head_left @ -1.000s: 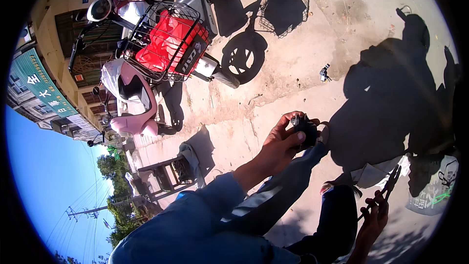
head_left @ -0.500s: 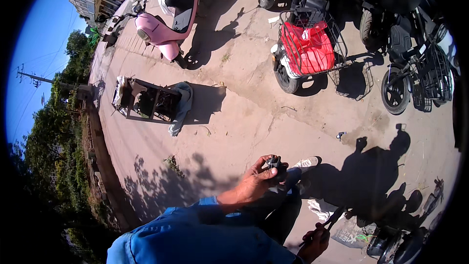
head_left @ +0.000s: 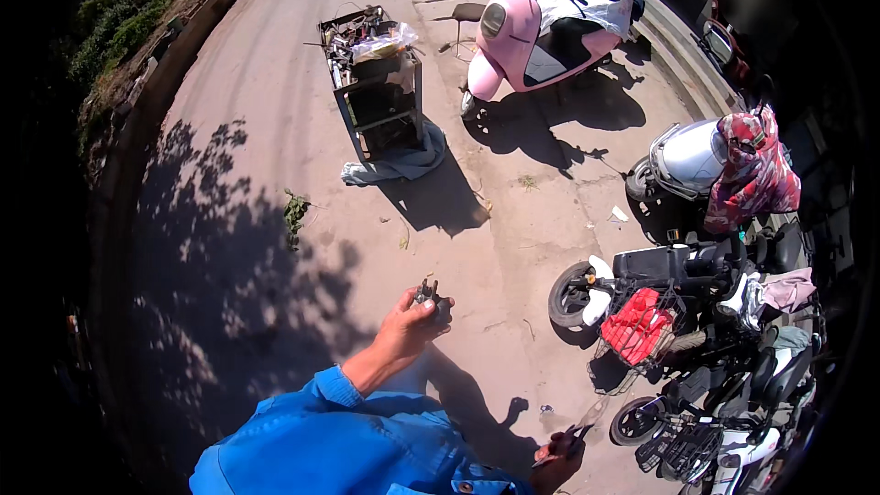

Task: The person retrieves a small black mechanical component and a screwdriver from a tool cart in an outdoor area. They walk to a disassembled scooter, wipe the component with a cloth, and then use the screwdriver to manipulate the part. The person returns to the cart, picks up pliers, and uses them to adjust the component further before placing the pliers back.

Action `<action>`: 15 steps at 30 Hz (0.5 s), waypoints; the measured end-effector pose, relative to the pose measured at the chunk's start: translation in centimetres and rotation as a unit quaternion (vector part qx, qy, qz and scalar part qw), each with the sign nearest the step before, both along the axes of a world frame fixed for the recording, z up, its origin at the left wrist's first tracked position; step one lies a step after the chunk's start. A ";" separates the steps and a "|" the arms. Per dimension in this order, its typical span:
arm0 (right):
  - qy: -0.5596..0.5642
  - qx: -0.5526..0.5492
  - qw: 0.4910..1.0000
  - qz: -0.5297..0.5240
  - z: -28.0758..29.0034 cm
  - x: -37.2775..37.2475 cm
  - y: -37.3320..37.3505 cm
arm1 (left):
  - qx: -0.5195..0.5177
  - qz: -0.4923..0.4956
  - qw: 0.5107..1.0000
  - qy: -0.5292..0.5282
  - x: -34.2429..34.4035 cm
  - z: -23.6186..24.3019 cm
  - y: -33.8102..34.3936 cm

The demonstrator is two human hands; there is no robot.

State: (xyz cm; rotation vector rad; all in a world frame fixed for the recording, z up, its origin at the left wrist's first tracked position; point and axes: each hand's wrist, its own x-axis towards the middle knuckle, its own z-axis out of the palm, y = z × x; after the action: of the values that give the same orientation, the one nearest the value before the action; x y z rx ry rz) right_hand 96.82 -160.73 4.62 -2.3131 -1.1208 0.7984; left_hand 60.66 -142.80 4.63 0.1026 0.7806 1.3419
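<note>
My left hand (head_left: 401, 334) is raised out in front of me, its fingers and thumb closed around a small dark metal part with prongs (head_left: 428, 296). Two short prongs stick up from the top of that part; its exact kind is unclear. Low on the right, my right hand (head_left: 555, 464) grips a slim dark hand tool (head_left: 579, 436), which points up and away to the right. Whether this is pliers or another tool I cannot make out. The two hands are well apart, and neither touches anything else.
A metal-framed cart (head_left: 376, 115) loaded with tools and scraps stands ahead. Beyond it to the right is a pink scooter (head_left: 518, 37). Several parked scooters line the right side, one with a red bag (head_left: 637, 325) in its wire basket. A low kerb wall (head_left: 174, 46) runs along the left.
My view has swung left, so the cart and pink scooter now lie more directly ahead and the parked scooters sit to the right. Both hands keep hold of their things.
</note>
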 end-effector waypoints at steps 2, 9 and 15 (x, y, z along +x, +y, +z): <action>0.241 0.090 0.962 -0.087 3.2 -6.7 8.0 | 0.003 0.039 0.999 0.008 -4.8 1.3 2.4; 0.425 0.100 0.889 0.141 4.5 -23.0 24.9 | 0.019 0.200 0.977 0.072 -20.9 7.1 3.5; 0.357 0.054 0.862 0.355 3.3 -35.4 37.4 | 0.040 0.370 0.924 0.085 -29.0 7.7 2.0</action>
State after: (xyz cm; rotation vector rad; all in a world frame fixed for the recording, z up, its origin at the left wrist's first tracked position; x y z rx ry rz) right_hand 61.43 -123.32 7.87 -1.2406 -1.5634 1.6241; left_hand 31.62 -140.80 12.29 -0.0184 0.9570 2.1059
